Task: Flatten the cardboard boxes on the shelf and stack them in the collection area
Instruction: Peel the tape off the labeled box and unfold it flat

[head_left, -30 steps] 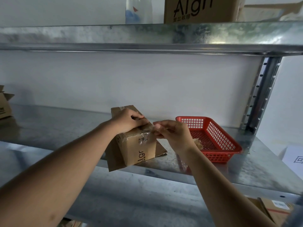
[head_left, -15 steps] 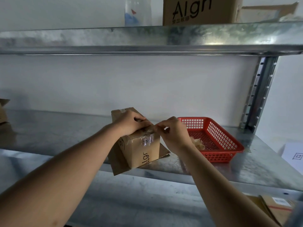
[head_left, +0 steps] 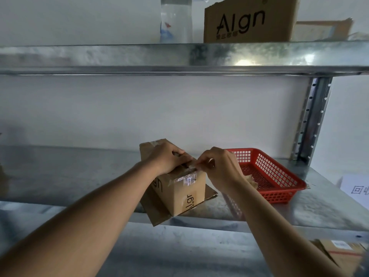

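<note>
Head view showed the right hand (head_left: 220, 168) had drawn clear tape (head_left: 194, 165) further off the small Align box (head_left: 179, 188) (on flattened cardboard (head_left: 159, 214), mid-shelf), pinching it; left hand (head_left: 165, 157) gripped the top. Flattening could follow.

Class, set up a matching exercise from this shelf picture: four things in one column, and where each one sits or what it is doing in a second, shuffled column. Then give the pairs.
Things
1. small box
2. red basket
3. water bottle
4. right hand

Places or states
A. stands on the upper shelf, left of a large box
B. pinches clear tape at the box's top edge
C. rests on a flattened cardboard sheet
D. sits right of the small box

Pairs: 1-C, 2-D, 3-A, 4-B
</note>
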A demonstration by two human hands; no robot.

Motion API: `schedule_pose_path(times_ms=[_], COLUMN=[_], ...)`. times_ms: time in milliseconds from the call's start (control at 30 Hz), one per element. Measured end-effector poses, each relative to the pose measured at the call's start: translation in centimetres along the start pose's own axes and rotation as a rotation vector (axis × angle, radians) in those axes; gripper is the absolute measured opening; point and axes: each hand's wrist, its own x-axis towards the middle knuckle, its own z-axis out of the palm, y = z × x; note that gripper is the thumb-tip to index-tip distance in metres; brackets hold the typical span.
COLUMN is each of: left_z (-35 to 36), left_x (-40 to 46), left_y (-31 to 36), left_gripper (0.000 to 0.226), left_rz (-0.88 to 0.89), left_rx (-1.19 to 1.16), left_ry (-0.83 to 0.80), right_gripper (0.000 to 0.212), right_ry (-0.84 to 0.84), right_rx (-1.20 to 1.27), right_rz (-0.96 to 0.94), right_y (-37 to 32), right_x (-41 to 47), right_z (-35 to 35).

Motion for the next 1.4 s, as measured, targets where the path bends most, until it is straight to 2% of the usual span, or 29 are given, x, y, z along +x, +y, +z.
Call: schedule_pose_path(times_ms=[100, 200, 267, 400, 433, 500, 600, 700, 800, 900, 1100, 1233, 1400], left_z=[-0.3, -0.4, -0.2, 0.2, 0.2, 0.4, 0.5, 0.7, 0.7, 0.9, 1.1, 1.2, 1.0], left_x=[0.4, 0.8, 1.0, 1.7, 1.8, 2.2, 2.6, 2.9, 3.1, 3.3, 3.5, 3.5, 3.4], left_y=[-0.4, -0.7, -0.8, -1.1, -1.1, -1.4, -1.5, -1.7, -1.7, -1.6, -1.6, -1.2, -1.3], left_gripper=[0.025, 0.025, 0.028, 0.040, 0.042, 0.041, 0.044, 0.052, 0.054, 0.054, 0.041, 0.047, 0.047], left_rz=[0.041, 0.078, 0.088, 0.079, 0.081, 0.093, 0.086, 0.067, 0.077, 0.067, 0.087, 0.075, 0.083], left_rx=[0.023, -0.013, -0.020, -0.031, -0.030, -0.015, -0.018, -0.009, -0.027, -0.021, 0.001, 0.026, 0.021], left_ry=[0.013, 0.016, 0.022, 0.041, 0.037, 0.026, 0.027, 0.023, 0.039, 0.049, 0.049, 0.067, 0.053], right_gripper=[0.009, 0.004, 0.005, 0.050, 0.045, 0.018, 0.006, 0.010, 0.015, 0.022, 0.019, 0.047, 0.019], right_ry=[-0.008, -0.065, -0.044, -0.022, 0.005, 0.090, 0.175, 0.178, 0.190, 0.191, 0.172, 0.154, 0.167], right_rx=[0.003, 0.045, 0.117, 0.464, 0.455, 0.388, 0.323, 0.168, 0.074, 0.026, -0.103, -0.008, -0.038], right_rz=[-0.008, 0.025, 0.065, 0.220, 0.215, 0.193, 0.214, 0.226, 0.149, 0.154, 0.093, 0.178, 0.180], right_y=[-0.8, -1.0, -0.9, -0.4, -0.3, -0.3, -0.3, -0.5, -0.9, -1.2, -1.1, -1.7, -1.8], right_x=[0.0, 0.1, -0.1, -0.5, -0.4, -0.4, -0.5, -0.2, -0.2, -0.2, 0.2, 0.1, 0.4], right_z=[0.5, 0.7, 1.0, 1.5, 1.8, 2.4, 3.1, 3.3, 3.5, 3.6, 3.1, 3.1, 2.6])
